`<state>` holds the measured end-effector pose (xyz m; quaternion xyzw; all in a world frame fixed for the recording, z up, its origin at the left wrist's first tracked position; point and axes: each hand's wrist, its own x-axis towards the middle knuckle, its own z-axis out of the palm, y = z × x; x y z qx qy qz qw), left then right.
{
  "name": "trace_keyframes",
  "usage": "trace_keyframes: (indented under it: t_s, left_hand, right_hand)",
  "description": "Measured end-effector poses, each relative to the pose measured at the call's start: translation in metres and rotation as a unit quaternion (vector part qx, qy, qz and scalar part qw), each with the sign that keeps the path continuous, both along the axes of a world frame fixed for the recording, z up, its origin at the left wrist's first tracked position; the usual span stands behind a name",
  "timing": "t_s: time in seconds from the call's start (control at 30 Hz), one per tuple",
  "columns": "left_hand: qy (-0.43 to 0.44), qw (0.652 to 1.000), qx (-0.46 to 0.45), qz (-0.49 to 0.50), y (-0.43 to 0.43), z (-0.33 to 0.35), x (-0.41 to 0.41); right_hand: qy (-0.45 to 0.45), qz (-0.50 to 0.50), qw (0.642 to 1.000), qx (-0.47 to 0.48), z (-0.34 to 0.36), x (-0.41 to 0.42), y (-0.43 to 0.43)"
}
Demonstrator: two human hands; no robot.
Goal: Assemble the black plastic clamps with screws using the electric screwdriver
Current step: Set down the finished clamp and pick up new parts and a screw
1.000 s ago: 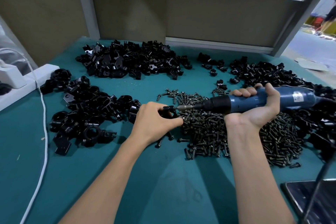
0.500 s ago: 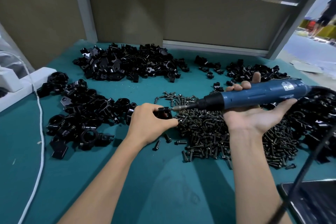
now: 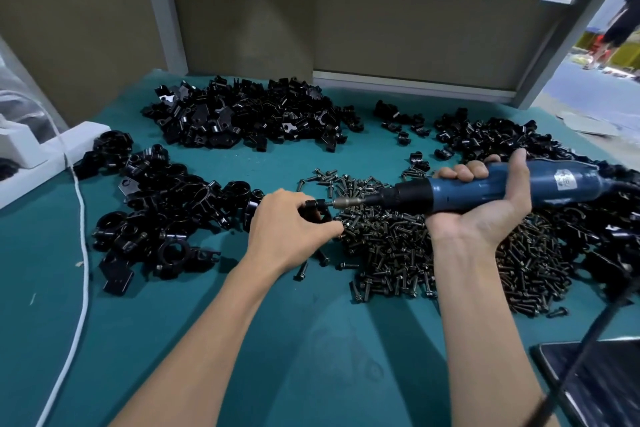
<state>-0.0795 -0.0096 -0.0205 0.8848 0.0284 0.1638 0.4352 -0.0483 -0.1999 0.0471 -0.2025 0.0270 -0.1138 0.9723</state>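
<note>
Left hand point(image 3: 291, 230) pinches one black clamp point(image 3: 316, 211) between fingers and thumb, just above the teal mat point(image 3: 311, 340) at the near-left edge of the screw pile point(image 3: 398, 246). Right hand point(image 3: 485, 211) is palm up with fingers curled over the barrel of the electric screwdriver point(image 3: 502, 189) and thumb raised behind it. The tool lies nearly level and points left. The bit tip meets the clamp at its right side; whether a screw sits on the bit cannot be told at this size. The hands are apart, joined only through tool and part. Loose clamp parts lie in three heaps: back heap point(image 3: 249, 114), left heap point(image 3: 166, 211), right heap point(image 3: 502, 135). A few single screws lie on the mat near the left wrist. A white cable point(image 3: 81, 218) runs down the left side from a white power strip point(image 3: 52, 156). A dark flat screen point(image 3: 595, 381) sits at the lower right corner.
</note>
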Motion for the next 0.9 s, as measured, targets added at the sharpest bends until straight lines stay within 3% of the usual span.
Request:
trace_keyframes:
  t_s: [0.1,0.27,0.9]
  left_hand:
    - [0.005,1.000,-0.010,-0.017,0.000,0.000,-0.001]
    - [-0.022,0.996,0.076,0.036,-0.005,0.003,-0.004]
    - [-0.129,0.983,0.127,0.008,-0.006,0.003,-0.011]
  right_hand:
    - [-0.002,-0.028,0.999,0.037,-0.006,0.006,0.001]
    - [-0.010,-0.019,0.999,0.039,-0.007,0.009,0.005]
    - [-0.009,-0.010,0.998,0.053,-0.009,0.011,0.000]
